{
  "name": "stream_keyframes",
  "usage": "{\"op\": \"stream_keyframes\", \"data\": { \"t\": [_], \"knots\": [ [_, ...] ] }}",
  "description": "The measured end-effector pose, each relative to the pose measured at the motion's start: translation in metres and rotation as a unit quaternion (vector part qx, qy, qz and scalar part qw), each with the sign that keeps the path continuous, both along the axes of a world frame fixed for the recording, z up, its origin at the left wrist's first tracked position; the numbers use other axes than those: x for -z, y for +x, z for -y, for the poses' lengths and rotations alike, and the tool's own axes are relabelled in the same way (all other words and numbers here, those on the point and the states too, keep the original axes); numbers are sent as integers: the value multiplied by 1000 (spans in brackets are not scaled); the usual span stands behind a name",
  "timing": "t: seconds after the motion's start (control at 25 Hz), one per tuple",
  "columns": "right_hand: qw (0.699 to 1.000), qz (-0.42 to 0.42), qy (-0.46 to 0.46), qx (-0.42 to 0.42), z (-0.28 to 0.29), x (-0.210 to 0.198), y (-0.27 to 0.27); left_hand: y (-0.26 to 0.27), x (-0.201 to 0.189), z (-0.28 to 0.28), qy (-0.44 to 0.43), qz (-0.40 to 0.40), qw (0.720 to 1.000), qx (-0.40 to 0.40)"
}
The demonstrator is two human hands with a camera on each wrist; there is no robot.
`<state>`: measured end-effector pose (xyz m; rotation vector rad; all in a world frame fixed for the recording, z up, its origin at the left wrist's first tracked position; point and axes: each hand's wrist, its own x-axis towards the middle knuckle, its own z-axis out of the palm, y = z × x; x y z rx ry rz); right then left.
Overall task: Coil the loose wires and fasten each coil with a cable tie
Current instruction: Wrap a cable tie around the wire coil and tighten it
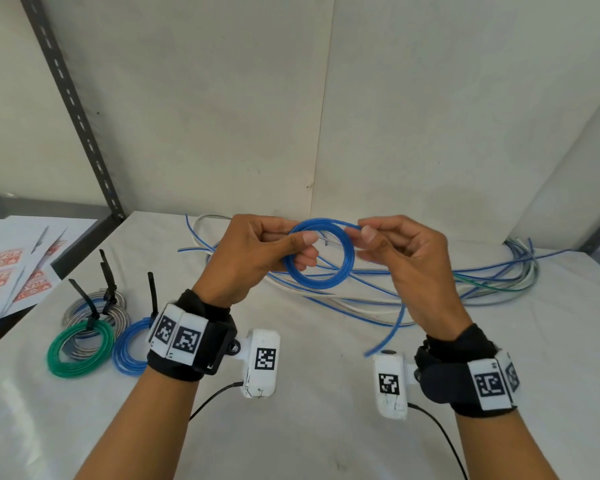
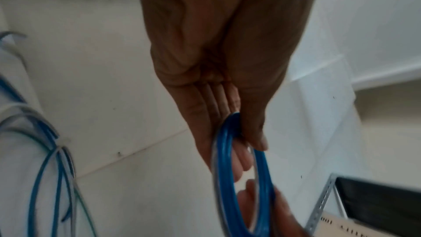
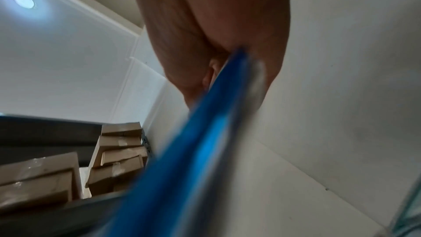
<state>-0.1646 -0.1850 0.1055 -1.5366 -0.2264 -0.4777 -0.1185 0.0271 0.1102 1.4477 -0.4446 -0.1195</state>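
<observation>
1. We find the head view evenly and softly lit; the white table (image 1: 326, 427) shows only faint shadows and no glare.
2. Wide-angle bending curves the metal upright (image 1: 73, 109) at the left edge.
3. The free end of the blue wire (image 1: 388, 334) is smeared by motion.
4. In the right wrist view a round ceiling light (image 3: 24, 0) flares with a halo; the blue wire (image 3: 182, 150) is heavily blurred.
5. The left wrist view is soft throughout.
</observation>
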Motion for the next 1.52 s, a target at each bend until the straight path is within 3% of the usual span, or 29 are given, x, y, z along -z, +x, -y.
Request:
{"op": "stream_keyframes", "data": {
  "t": [0.16,0.32,0.44,0.56,0.68,0.88,1.04,1.16,1.36,1.52],
  "knots": [
    [998,-6,16,-52,-21,13,-2,6,-2,-7,-42,-27,998,-31],
    [999,25,38,3,-34,19,-1,7,1,-5,-63,-31,997,-25],
    [999,21,-17,-24,-15,14,2,4,-1,-9,14,-20,999,37],
    [989,13,-142,-48,1,11,1,-1,2,-1,133,-25,985,110],
    [973,37,-227,-20,-2,13,-2,-8,4,17,166,-14,977,131],
    [988,39,-150,-25,-7,8,-4,-11,-2,21,91,-38,991,85],
    [1000,23,5,-11,-26,10,-8,-6,-9,16,-37,-88,994,52],
    [997,28,67,1,-42,18,-9,-4,-10,16,-135,-114,983,49],
    [995,66,59,37,-51,22,-9,-5,-7,21,-207,-138,966,74],
    [996,66,-55,15,-19,12,-4,-7,-10,18,-108,-152,972,141]
  ]
}}
